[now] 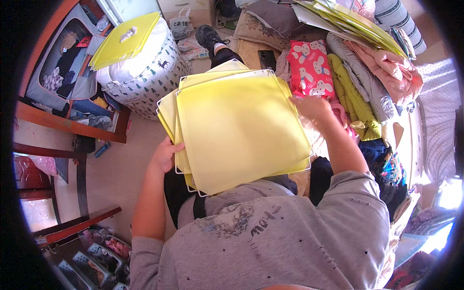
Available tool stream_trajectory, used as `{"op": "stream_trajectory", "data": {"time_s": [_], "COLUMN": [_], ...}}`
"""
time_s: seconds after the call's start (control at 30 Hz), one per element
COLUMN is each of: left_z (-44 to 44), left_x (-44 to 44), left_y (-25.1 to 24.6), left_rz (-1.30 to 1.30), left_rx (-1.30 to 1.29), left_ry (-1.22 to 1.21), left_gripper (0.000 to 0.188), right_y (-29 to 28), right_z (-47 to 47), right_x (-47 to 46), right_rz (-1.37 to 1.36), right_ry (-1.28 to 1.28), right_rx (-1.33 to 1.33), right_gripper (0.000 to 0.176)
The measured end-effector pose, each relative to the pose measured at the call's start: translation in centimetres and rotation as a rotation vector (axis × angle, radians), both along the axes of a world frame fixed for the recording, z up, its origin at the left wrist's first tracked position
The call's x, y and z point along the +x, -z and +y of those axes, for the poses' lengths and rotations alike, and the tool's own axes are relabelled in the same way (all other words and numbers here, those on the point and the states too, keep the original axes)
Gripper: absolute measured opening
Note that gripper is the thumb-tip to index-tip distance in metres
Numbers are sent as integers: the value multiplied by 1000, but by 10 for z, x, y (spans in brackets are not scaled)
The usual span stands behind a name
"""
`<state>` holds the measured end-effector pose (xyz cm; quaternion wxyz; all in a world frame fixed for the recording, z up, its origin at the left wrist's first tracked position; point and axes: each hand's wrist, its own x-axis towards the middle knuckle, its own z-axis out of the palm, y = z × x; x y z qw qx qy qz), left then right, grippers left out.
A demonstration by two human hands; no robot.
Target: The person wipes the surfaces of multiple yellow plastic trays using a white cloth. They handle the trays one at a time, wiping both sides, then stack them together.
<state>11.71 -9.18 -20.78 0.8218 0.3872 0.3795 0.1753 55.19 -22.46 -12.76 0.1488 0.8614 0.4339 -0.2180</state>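
Observation:
Several square yellow fabric panels with white wire frames (243, 130) lie stacked at uneven angles over my lap. My left hand (167, 154) grips the stack at its left edge, thumb on top. At the right edge is my right hand (312, 108), its fingers curled near the panels' upper right side; whether it pinches a frame cannot be told. More yellow panels (127, 40), with a small white piece on top, rest on a round white storage bag (145, 79) printed with trees and deer. Another pile of yellow and white panels (355, 27) leans at the upper right.
Folded quilted coats (362, 83) and a pink rabbit-print cloth item (311, 69) lie at the right. A black phone (267, 59) is beyond the stack. An open wooden cabinet (72, 123) holding clothes stands left; grey baskets (90, 268) are at the lower left.

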Motion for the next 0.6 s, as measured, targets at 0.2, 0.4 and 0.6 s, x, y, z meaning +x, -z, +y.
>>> {"op": "stream_trajectory", "data": {"time_s": [0.2,0.4,0.6], "left_z": [56,79,79], "left_x": [15,46,39], "left_y": [-2,37,44], "left_rz": [46,113,83], "left_rx": [-199,-160,-22], "left_ry": [-71,-353,-246], "left_gripper": [50,42,49], "right_y": [66,97,108], "right_z": [33,74,87], "right_x": [50,33,42], "right_rz": [1349,1253,1138], "right_ry": [697,783,809], "right_rx": [222,558,601], "right_gripper": [65,42,49]}}
